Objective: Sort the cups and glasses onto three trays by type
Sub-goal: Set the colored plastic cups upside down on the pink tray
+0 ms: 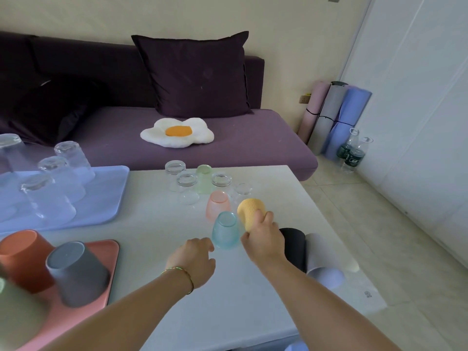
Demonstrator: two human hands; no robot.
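Nearest the viewer, at 7 to 8 o'clock, the pink tray [111, 252] carries upturned opaque cups: a grey cup [77, 273] and an orange cup [24, 259]. The left hand [193, 260] hovers low over the table [157, 224], fingers loosely curled and apart, gripping nothing, just short of the blue tinted glass [226, 233]. The right hand [264, 235], at 1 o'clock from the left, has its fingers closed around the lower wall of the yellow ribbed cup [250, 211], which is tilted; whether its rim is clear of the table cannot be told. A black cup [295, 245] and a pale grey cup [325, 259] sit just behind the right wrist at 3 o'clock.

Farther out, at 12 o'clock, stand the pink tinted glass [218, 203], a green tinted glass [204, 179] and several clear glass jars [187, 181]. At 10 o'clock the blue tray [106, 196] holds upturned clear tumblers [62, 178].

To carry out the step well, the yellow cup should probably be lifted straight up before travelling towards 8 o'clock, since the blue glass touches or nearly touches it and could topple. It likely belongs with the opaque cups.
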